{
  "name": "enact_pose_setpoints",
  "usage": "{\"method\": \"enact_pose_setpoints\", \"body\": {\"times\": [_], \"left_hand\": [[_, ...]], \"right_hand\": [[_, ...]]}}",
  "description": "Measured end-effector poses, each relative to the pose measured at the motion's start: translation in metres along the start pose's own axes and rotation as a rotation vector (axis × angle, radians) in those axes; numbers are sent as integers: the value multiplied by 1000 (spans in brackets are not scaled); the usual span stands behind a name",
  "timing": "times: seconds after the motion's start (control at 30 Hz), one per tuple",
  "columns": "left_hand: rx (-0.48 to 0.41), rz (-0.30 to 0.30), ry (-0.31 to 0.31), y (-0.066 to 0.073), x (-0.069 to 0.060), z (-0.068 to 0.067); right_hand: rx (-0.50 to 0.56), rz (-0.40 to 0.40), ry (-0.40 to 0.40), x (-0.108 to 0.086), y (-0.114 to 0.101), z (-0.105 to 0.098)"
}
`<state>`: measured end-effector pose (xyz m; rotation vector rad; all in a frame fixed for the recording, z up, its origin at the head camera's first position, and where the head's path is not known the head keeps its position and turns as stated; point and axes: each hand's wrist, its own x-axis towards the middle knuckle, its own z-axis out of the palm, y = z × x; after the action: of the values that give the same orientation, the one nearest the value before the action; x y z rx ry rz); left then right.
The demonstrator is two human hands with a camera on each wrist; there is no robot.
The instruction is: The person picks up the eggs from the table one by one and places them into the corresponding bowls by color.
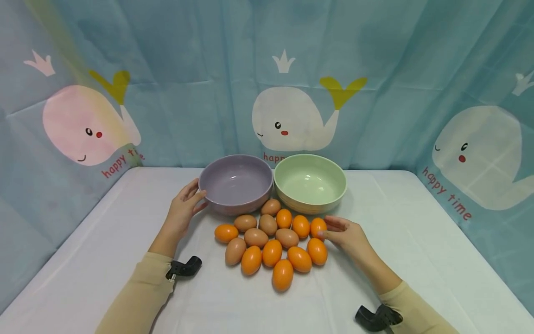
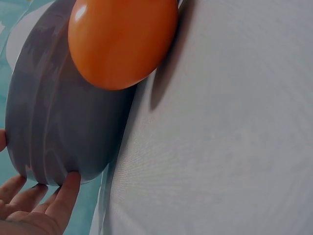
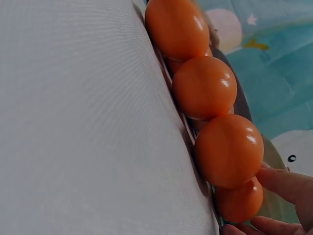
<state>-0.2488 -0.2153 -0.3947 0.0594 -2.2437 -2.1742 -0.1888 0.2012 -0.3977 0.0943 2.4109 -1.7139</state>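
Observation:
The left hand [image 1: 185, 204] touches the outer left side of a purple bowl [image 1: 235, 185]. In the left wrist view its fingertips rest against the bowl's wall [image 2: 54, 107]. A green bowl [image 1: 310, 181] stands right beside the purple one. In front of both bowls lies a cluster of brown eggs [image 1: 256, 237] and orange eggs [image 1: 282, 274]. At the cluster's right end, the right hand [image 1: 344, 234] pinches an orange egg [image 1: 318, 226] between thumb and fingers. The right wrist view shows that egg [image 3: 238, 201] partly behind another orange egg [image 3: 229, 151].
A white cloth [image 1: 104, 222] covers the table. Behind it and at both sides hangs a blue curtain [image 1: 200, 116] printed with whales. Black wrist mounts [image 1: 183, 267] sit on both sleeves.

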Motion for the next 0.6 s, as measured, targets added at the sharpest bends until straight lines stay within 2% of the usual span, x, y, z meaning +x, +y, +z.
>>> {"method": "enact_pose_setpoints", "body": {"times": [0.3,0.6], "left_hand": [[-4,-20,3,-1,2,-1],[-10,-5,-8,0,0,0]], "right_hand": [[-19,-5,-17,2,2,1],[9,-6,-31,3,3,1]]}}
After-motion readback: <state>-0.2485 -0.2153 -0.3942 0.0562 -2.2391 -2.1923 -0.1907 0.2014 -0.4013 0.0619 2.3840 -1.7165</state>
